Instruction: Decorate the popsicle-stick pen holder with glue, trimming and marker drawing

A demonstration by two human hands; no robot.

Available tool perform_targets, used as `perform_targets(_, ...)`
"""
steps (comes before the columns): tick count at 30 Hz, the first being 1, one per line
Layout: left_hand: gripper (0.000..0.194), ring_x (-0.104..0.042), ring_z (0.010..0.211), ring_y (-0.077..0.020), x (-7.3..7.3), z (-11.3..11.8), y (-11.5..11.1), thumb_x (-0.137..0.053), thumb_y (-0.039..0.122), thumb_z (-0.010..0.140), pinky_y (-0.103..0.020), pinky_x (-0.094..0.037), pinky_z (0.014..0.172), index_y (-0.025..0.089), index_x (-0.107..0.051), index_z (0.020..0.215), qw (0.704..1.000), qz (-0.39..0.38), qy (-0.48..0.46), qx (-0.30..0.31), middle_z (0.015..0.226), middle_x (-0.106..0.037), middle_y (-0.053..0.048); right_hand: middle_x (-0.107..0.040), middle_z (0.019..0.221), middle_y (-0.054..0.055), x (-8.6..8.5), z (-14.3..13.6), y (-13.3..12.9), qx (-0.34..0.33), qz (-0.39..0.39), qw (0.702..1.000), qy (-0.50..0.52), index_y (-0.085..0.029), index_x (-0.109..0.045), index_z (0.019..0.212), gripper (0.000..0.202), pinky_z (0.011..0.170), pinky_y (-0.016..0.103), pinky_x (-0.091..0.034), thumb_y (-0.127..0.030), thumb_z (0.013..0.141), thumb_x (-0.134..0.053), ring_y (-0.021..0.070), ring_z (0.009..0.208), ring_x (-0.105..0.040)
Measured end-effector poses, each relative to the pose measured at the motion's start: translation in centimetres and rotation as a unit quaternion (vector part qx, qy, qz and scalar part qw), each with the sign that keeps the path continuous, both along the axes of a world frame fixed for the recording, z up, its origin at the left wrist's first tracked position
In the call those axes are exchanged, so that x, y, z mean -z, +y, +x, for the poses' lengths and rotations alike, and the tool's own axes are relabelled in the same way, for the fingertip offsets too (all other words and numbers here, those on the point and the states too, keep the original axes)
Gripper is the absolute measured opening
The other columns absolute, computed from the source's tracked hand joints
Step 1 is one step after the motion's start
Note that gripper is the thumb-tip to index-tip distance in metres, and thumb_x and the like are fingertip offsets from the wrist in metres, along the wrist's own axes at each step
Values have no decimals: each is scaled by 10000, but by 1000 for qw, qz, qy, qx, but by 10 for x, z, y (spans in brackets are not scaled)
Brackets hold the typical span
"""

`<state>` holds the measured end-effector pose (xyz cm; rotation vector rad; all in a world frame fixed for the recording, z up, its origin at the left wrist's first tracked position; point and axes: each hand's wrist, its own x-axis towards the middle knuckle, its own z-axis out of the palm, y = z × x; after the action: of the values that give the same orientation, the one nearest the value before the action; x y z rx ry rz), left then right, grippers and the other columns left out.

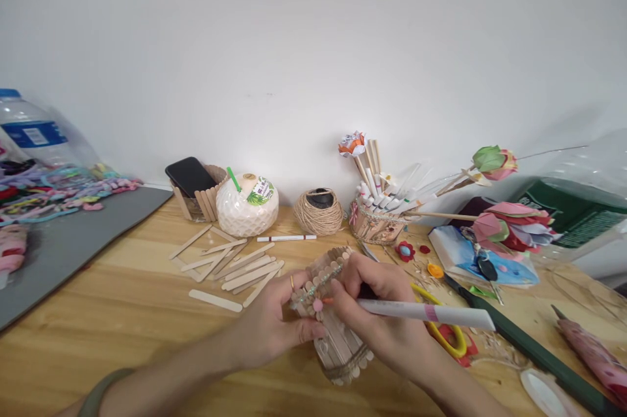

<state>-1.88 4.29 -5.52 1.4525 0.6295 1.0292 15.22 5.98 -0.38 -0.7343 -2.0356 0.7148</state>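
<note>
A: Where's the box (337, 342)?
B: In front of the person, over the near middle of the table (147, 312), tilted. I can't tell whether its underside rests on the wood. The left hand (277, 316) grips it at one side, thumb across the front; the right hand (377, 302) pinches a marker (435, 314), orange tip pointing at a pink bead (318, 305).

A: What might go wrong?
B: A slip of the tip, I'd say. If the box rocks in that one-handed grip, orange could streak over the bead or the sticks. Too much push might also work the bead loose, if it's only lightly fixed.

A: Anything else?
B: Scissors (458, 338) lie just beside the right forearm, toward the table's right edge. A careless sweep could knock them, or the green-handled tool (524, 338) beyond.

A: Any writing to read?
B: Little for certain. The coconut (240, 217) near the back edge wears a green and white label (260, 192) with dark characters, too small to make out. The bottle (34, 133) at the back left corner has a blue band with a pale panel. The green label (553, 204) at the back right corner bears white marks, unreadable. The marker's reddish print is blurred too, so I can name no brand.
</note>
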Motion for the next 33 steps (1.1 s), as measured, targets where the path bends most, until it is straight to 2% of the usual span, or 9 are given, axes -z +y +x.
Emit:
perform_targets(4,413,-541,970,-213,-1,0,-1,-689,391,755,-295,-418,852,188,-595,1102,1000,4,12,-2,1037,-611,-48,-330,525,-92,-1,0,-1,-4,0,1000,-6,-208,-304,599,307,427,174,-239,-65,761,-523,59,459,-297)
perform_targets(10,503,-553,988,-240,2,0,-1,-700,410,737,-308,-437,825,171,-561,1156,1000,-30,3,1,1049,-616,-71,-316,517,-88,-1,0,0,28,-4,1000,13,-217,-288,597,307,420,186,-239,-99,784,-501,70,457,-292)
perform_targets(14,415,-545,1016,-233,0,0,-1,-702,370,747,-293,-424,835,181,-581,1096,1000,-21,-1,3,1047,-614,-52,-322,510,-89,-1,1,0,16,-2,1000,9,-216,-290,595,302,420,184,-241,-95,774,-501,68,452,-293)
perform_targets(19,291,-549,958,-200,0,0,-1,-699,348,753,-264,-424,796,180,-590,966,1000,-16,-14,9,996,-613,-27,-317,518,-90,-1,1,-2,6,11,1000,-9,-212,-284,594,308,423,181,-236,-85,764,-508,62,453,-288)
perform_targets(23,334,-554,875,-178,2,-1,-1,-707,367,742,-253,-426,756,172,-592,988,1000,-18,2,-4,925,-610,-18,-315,515,-86,-1,1,-1,24,0,1000,6,-218,-276,596,309,423,186,-245,-102,779,-496,71,457,-293)
perform_targets(28,440,-550,1001,-232,1,0,-1,-692,394,750,-289,-432,813,169,-578,1110,1000,-19,11,1,1071,-613,-65,-322,514,-83,-2,0,0,20,3,1000,-12,-218,-283,594,303,422,196,-238,-101,770,-500,70,452,-293)
perform_targets(33,467,-563,968,-229,1,1,-1,-702,397,739,-302,-437,818,171,-574,1126,999,-30,9,-2,1044,-626,-63,-307,511,-84,-3,0,0,29,3,1000,-6,-221,-265,592,310,420,196,-237,-97,763,-492,71,449,-286)
